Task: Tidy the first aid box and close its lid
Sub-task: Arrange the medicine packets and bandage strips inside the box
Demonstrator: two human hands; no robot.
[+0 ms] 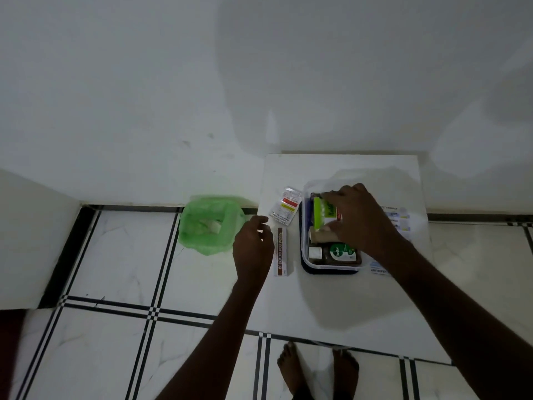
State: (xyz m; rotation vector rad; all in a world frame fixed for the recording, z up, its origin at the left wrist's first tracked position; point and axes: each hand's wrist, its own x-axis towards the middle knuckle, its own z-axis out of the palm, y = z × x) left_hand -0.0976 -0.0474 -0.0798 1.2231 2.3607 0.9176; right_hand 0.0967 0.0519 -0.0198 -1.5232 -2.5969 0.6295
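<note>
Right hand (356, 217) grips a green-and-white packet (324, 211) over the open first aid box (330, 265); left hand (252, 245), loosely open and empty, hovers beside an ointment carton (281, 251), a green-lined bin (209, 223) further left.

Right hand (359, 217) covers the right half of the first aid box (305, 255); contents under it unseen. Green-and-white packet (324, 210) partly masked by the fingers, its label unreadable; grip on it not clear. Bandage packs (402, 216) right of the box mostly hidden behind the wrist, print too small to read. Sachet (287, 206) text illegible. Contents of the green-lined bin (207, 225) indistinct. Both forearms and the feet (317, 373) cut by the bottom edge.
</note>
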